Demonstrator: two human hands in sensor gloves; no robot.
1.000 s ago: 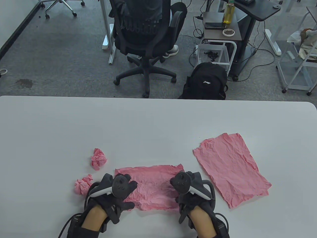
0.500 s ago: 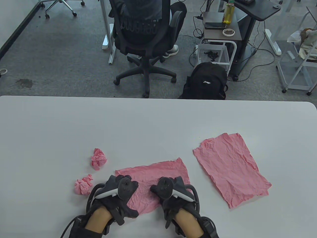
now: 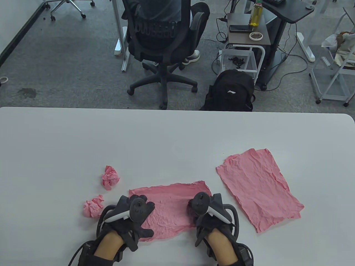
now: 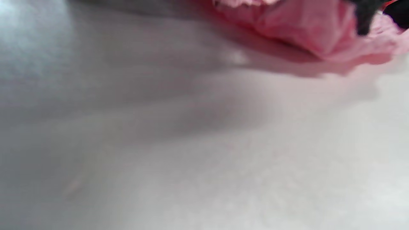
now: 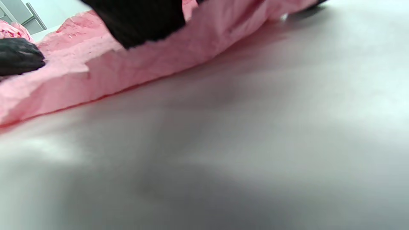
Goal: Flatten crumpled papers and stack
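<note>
Both gloved hands press flat on the wrinkled pink paper sheet (image 3: 169, 206): left hand (image 3: 133, 219) spread on its left edge, right hand (image 3: 209, 219) on its right edge, its finger spread hidden.

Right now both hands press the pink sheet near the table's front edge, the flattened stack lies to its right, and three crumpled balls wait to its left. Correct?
Not quite: the table view shows two crumpled balls, and, not three. The rest stands: left hand and right hand press the pink sheet, with the flattened stack to its right.

right fingers (image 5: 143, 22): cut off at top | left wrist view: blurred
</note>
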